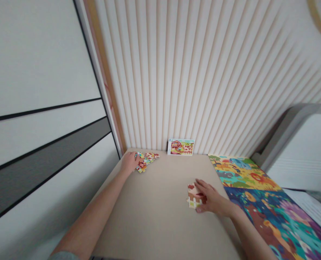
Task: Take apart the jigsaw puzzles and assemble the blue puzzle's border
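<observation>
At the back left of the beige table, my left hand point(130, 162) touches the left edge of a loose pile of puzzle pieces point(146, 160); its fingers are bent and partly hidden, so its grip is unclear. My right hand point(209, 197) rests with fingers apart over the right side of a small joined puzzle section point(194, 196), which lies flat and shows a white fence and brown patches. A farm picture card point(181, 147) leans upright against the ribbed wall at the back.
Two colourful picture boards, one with a lion point(241, 172) and one dark blue with a bear point(274, 220), lie along the right side. A beige tabletop point(160, 213) spans the middle. White panels stand at left, and a grey-white object point(303, 148) at right.
</observation>
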`<state>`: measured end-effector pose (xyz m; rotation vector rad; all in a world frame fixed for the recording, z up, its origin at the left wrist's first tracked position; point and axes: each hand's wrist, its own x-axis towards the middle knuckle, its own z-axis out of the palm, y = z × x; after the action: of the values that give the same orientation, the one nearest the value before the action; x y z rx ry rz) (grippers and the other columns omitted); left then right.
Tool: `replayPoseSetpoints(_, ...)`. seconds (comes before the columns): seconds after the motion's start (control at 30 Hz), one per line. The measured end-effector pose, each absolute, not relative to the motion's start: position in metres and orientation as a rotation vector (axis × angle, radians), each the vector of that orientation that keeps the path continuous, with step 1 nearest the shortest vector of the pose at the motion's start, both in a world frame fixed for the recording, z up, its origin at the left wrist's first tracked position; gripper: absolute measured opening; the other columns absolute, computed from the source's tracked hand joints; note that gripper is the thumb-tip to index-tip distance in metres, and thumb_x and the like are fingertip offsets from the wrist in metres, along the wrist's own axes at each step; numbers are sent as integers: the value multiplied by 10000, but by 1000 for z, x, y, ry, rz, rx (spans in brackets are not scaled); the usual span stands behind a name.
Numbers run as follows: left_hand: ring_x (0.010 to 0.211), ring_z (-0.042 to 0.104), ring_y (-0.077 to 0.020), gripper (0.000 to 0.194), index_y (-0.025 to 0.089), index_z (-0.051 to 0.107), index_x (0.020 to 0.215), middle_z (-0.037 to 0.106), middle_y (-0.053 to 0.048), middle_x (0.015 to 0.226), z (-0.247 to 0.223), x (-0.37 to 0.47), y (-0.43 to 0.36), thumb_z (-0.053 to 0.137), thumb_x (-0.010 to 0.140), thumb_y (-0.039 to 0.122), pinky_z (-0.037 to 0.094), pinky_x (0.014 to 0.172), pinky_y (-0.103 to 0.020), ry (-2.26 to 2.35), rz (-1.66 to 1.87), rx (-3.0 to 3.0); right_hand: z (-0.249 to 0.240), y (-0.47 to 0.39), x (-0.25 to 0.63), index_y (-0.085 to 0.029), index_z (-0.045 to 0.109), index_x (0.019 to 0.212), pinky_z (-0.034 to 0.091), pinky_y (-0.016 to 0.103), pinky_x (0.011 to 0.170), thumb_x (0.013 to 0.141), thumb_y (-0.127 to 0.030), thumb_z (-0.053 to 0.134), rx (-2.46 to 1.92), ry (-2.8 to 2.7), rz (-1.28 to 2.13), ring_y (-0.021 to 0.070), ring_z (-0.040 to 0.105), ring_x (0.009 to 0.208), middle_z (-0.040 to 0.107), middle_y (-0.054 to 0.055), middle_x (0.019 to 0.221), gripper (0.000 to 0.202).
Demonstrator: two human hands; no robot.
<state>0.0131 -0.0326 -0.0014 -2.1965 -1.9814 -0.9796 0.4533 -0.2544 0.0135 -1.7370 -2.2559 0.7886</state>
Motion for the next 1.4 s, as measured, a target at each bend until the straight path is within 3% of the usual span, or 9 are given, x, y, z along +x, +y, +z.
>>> replayPoseSetpoints(0.17,1210,543,-339,441,129,680,1155,628,-192,1223,-11,20,-42,433,962,439,405,1056,-483,-2010,-914,-2113,11,-252,446,-150,508,1455,196,497,1207,580,-609,850,-1728,-2179,672,370,294,1472,343,214,1581,1046)
replayPoseSetpoints(0.33,1402,365,-372,489,117,541,1364,469,-213,1443,4,44,-67,413,991,406,281,1152,-566,-1806,-1071,-2008,19,-246,434,-186,518,1410,323,490,1140,562,-434,905,-1606,-2136,674,340,451,1348,500,166,1445,965)
replayPoseSetpoints(0.57,1372,443,-293,625,226,392,1495,478,-135,1476,2,140,-148,578,934,432,366,1159,-484,-1152,-970,-2925,22,-209,397,-274,554,1405,413,464,1096,601,-326,915,-1314,-2154,688,303,521,1254,509,120,1378,883)
replayPoseSetpoints(0.77,1271,532,-269,677,265,391,1494,535,-119,1347,-19,153,-166,667,875,285,451,1089,-476,-1203,-1176,-3158,2,-204,372,-267,512,1439,438,447,1108,665,-297,889,-1253,-1988,646,273,535,1266,199,128,1578,861)
replayPoseSetpoints(0.87,1180,589,-225,619,296,414,1468,569,-88,1270,-17,146,-160,597,893,160,495,1035,-436,-1224,-1326,-3238,-1,-215,367,-278,489,1452,410,438,1137,736,-235,823,-1289,-1923,573,266,483,1322,246,111,1561,791)
replayPoseSetpoints(1.0,1130,611,-222,571,290,445,1448,597,-85,1240,-13,145,-159,549,909,132,503,1013,-423,-1251,-1362,-3223,3,-220,367,-264,426,1503,460,444,1072,756,-229,802,-1377,-1895,610,260,563,1206,493,119,1376,838)
replayPoseSetpoints(1.1,1131,611,-224,507,275,471,1435,613,-94,1238,-8,144,-163,496,944,154,498,1013,-414,-1278,-1384,-3178,6,-216,372,-235,621,1340,454,466,1053,780,-278,795,-1391,-1995,537,281,579,1156,612,113,1229,588)
replayPoseSetpoints(1.2,1173,596,-229,481,261,468,1441,618,-102,1264,-2,142,-166,461,966,186,486,1022,-408,-1316,-1447,-3137,10,-215,382,-227,720,1189,443,450,1063,836,-277,737,-1339,-2101,478,276,577,1166,637,114,1206,357)
replayPoseSetpoints(1.4,871,668,-179,446,220,451,1435,711,-65,1060,-5,145,-172,432,990,239,540,818,-324,-1439,-1418,-3278,26,-220,405,-211,684,1271,430,398,1102,864,-175,611,-1275,-2179,539,248,575,1234,588,120,1356,416)
